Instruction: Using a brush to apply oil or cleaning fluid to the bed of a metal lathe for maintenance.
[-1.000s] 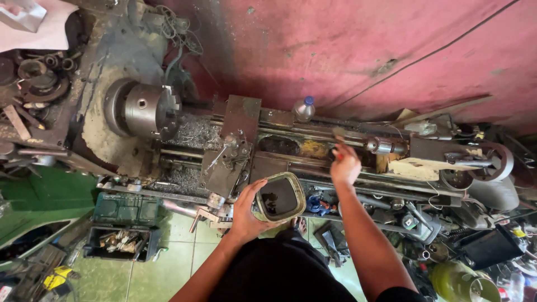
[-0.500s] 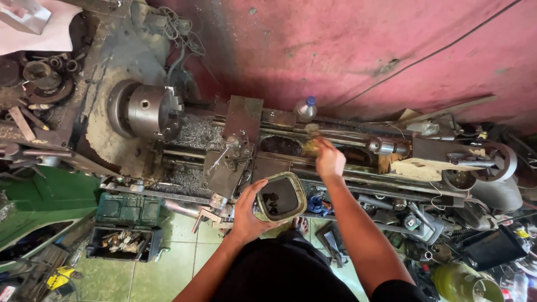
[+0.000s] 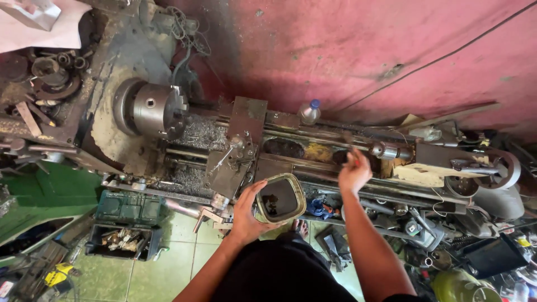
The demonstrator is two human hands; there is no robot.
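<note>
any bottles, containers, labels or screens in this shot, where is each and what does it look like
Clear plastic bottle with a blue cap: upright behind the lathe bed, against the pink wall.
Rounded-rectangular olive tin with dark contents: held in the left hand, front of the lathe.
Green tool case: floor, lower left.
No screens or readable labels show.

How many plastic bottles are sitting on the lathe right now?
1: a clear plastic bottle with a blue cap stands at the back of the lathe bed, against the pink wall. Clutter might hide others.
</note>
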